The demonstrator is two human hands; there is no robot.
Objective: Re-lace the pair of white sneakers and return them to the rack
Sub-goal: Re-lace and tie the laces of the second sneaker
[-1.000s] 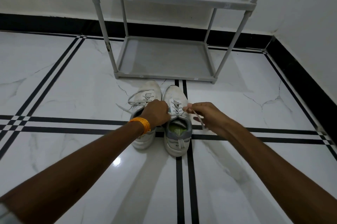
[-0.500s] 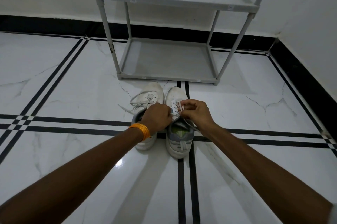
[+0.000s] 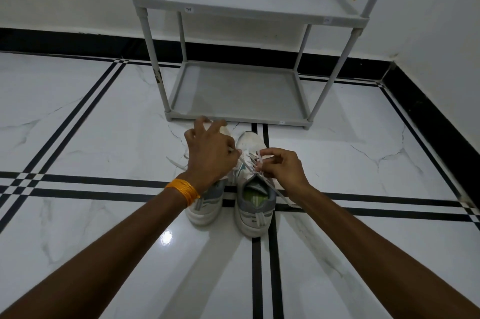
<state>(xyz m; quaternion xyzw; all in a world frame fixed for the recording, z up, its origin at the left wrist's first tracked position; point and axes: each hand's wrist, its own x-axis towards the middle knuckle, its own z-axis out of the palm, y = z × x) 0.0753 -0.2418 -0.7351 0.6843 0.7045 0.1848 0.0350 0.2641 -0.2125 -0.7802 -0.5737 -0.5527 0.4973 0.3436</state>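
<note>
White sneakers sit side by side on the glossy marble floor (image 3: pixel 104 116), mid-frame, toes pointing up-frame toward the grey rack (image 3: pixel 241 90), heels toward the camera. Right sneaker (image 3: pixel 255 204) lies over the black double stripe in the tile; left sneaker (image 3: pixel 206 208) is just beside it, touching or nearly so, w/ its front half hidden under the left hand (image 3: pixel 211 155).

Right hand (image 3: pixel 281 169) is at centre, on the lacing area of the right sneaker. Its fingers (image 3: pixel 267 153) are pinched narrow on the lace (image 3: pixel 259 160) right at the top eyelets; a loose lace end trails down past the collar toward lower right.

Left hand hovers above the left sneaker's toe, fingers spread wide up-frame, thumb side toward the right sneaker. A taut bit of lace runs from its thumb edge down to the right hand's pinch, but can't tell exactly how it's gripped. Orange thread band (image 3: pixel 183 191) on the left wrist.

Left sneaker's own lace (image 3: pixel 175 161) lies loose on the floor, poking out left of the hand.

Rack stands in the upper centre against the white wall, two shelves, just above the sneaker toes in frame, not touching them.
</note>
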